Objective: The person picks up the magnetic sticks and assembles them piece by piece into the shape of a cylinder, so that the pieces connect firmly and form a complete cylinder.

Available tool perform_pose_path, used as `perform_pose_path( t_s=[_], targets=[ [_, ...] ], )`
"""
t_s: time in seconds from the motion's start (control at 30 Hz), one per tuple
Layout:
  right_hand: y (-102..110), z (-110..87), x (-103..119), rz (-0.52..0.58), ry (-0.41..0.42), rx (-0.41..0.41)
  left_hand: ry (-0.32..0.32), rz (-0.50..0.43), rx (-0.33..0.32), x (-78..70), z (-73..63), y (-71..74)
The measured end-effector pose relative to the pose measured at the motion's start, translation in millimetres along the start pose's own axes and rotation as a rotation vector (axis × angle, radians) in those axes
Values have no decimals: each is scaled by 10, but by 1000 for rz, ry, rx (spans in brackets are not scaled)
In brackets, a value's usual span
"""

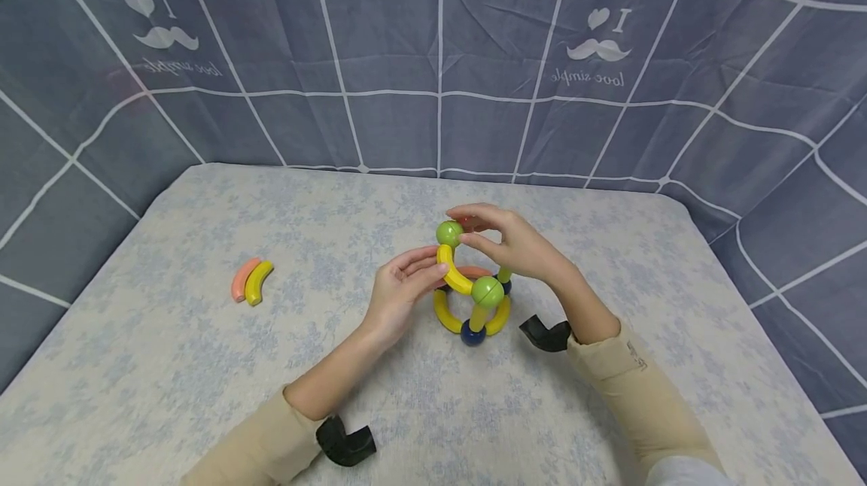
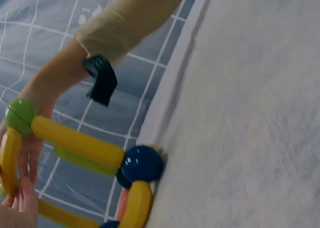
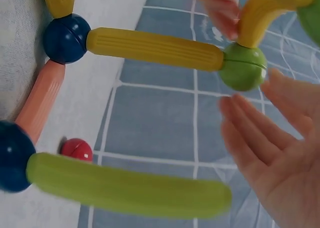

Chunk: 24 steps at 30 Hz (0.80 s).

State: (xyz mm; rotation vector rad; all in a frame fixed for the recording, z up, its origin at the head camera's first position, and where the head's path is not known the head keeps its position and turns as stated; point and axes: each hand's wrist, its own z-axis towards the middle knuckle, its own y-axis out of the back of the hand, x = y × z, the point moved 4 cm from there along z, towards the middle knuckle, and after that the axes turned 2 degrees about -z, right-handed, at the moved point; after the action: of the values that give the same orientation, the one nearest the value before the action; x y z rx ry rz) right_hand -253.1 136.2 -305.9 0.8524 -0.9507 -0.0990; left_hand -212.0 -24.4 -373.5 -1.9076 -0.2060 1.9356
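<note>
A frame of toy sticks and balls, of the magnetic kind by its look, stands in front of me. My left hand (image 1: pixel 401 292) pinches a curved yellow stick (image 1: pixel 452 271) at its upper level, thumb in front and fingers behind. That stick runs between two green balls (image 1: pixel 488 291). Around the far green ball (image 3: pixel 243 67) my right hand (image 1: pixel 509 241) reaches with fingers extended, the thumb tip right at the ball's edge. A straight yellow stick (image 3: pixel 155 48) joins this ball to a blue ball (image 3: pixel 67 38) below. A green stick (image 3: pixel 130 185) rises from another blue ball, its top end free.
At the left on the patterned tabletop (image 1: pixel 149 366) lie a pink curved stick (image 1: pixel 244 280) and a yellow one (image 1: pixel 258 283), side by side. A red ball (image 3: pixel 77 150) sits beyond the frame in the right wrist view. A grey-blue checked curtain (image 1: pixel 386 57) hangs behind the table.
</note>
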Motion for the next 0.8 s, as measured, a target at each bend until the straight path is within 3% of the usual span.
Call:
perform_pose_path(
  t_s=[0.1,0.23,0.33,0.43,0.57,0.7,0.8],
  targets=[
    [87,-134,-10,-32,8,-207,-80,94,44,16,39,62],
    [168,-420,-105,4,-28,-526,-201,209,100,36,126,161],
    [135,-647,-238,41,-138,-628,-248,318,149,88,225,246],
    [38,-821,-375,27,-303,-576,-223,458,211,171,319,314],
    [-130,-950,-525,5,-494,-381,-153,637,303,252,390,332],
    [-278,-1011,-621,22,-623,-197,-88,700,398,217,386,261],
    [-368,-1025,-645,46,-665,-97,-52,738,457,176,360,210]
  ],
)
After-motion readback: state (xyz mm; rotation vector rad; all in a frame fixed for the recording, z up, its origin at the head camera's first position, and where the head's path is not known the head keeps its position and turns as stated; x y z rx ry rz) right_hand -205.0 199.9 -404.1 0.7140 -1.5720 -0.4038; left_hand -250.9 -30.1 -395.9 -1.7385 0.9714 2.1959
